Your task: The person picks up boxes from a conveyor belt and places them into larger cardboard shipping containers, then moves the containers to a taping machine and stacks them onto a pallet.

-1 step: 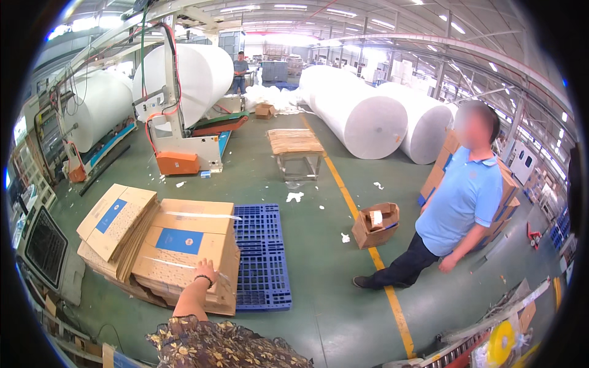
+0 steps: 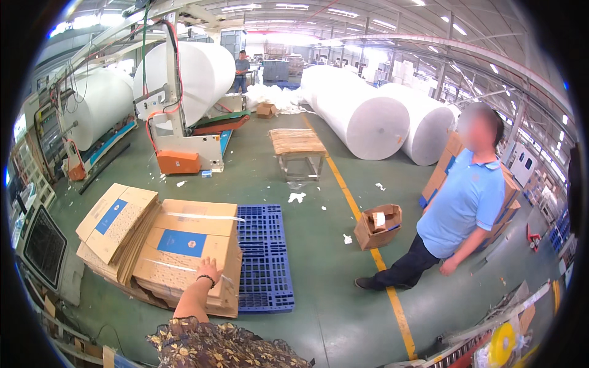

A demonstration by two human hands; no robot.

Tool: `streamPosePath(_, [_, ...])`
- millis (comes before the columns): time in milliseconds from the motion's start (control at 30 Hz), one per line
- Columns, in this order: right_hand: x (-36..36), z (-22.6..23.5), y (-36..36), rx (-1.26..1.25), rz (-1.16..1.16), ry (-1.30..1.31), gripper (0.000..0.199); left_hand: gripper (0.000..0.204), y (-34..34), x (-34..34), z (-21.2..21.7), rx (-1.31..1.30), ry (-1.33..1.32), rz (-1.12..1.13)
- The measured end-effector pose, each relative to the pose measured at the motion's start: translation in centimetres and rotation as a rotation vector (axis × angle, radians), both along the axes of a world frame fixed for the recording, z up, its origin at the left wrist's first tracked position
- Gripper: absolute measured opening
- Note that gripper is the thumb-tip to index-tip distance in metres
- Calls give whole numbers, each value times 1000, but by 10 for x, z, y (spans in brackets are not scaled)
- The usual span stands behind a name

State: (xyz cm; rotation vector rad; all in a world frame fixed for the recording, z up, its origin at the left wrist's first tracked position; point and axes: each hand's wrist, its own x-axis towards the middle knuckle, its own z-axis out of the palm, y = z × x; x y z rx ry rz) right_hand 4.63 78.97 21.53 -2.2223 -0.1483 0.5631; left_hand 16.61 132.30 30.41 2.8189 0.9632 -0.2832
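My left hand [image 2: 208, 268], with a dark bracelet at the wrist, reaches over the near right corner of a stack of flattened cardboard cartons [image 2: 199, 222]. Its fingers are spread and nothing shows in its grasp. It seems to lie on the top carton, which has a blue panel [image 2: 181, 242] and pale straps running across it. Against the left side of this stack leans another pile of flattened cartons [image 2: 126, 205], set at an angle. A blue plastic pallet [image 2: 265, 257] shows to the right of the stack. My right hand is out of sight.
A person in a light blue shirt [image 2: 467, 202] stands at right, near an open carton [image 2: 377, 227] by the yellow floor line. Ahead are a low table with flat brown sheets [image 2: 297, 141], large white rolls [image 2: 377, 126] and a roll stand [image 2: 187, 153]. Rollers [image 2: 451, 359] lie at lower right.
The whole picture has shifted very slightly to the right. My left hand keeps its place on the cartons.
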Motion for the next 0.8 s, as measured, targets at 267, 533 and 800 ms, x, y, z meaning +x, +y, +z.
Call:
streamPosePath(267, [-97, -37, 164, -84, -50, 382, 48, 78, 109, -18, -81, -12, 8, -416])
streamPosePath(533, [-209, -61, 335, -99, -143, 456, 44, 81, 147, -111, -58, 54, 9, -1118])
streamPosePath(800, [-354, -110, 430, -476, -580, 107, 35, 62, 160, -107, -84, -38, -132, -1287])
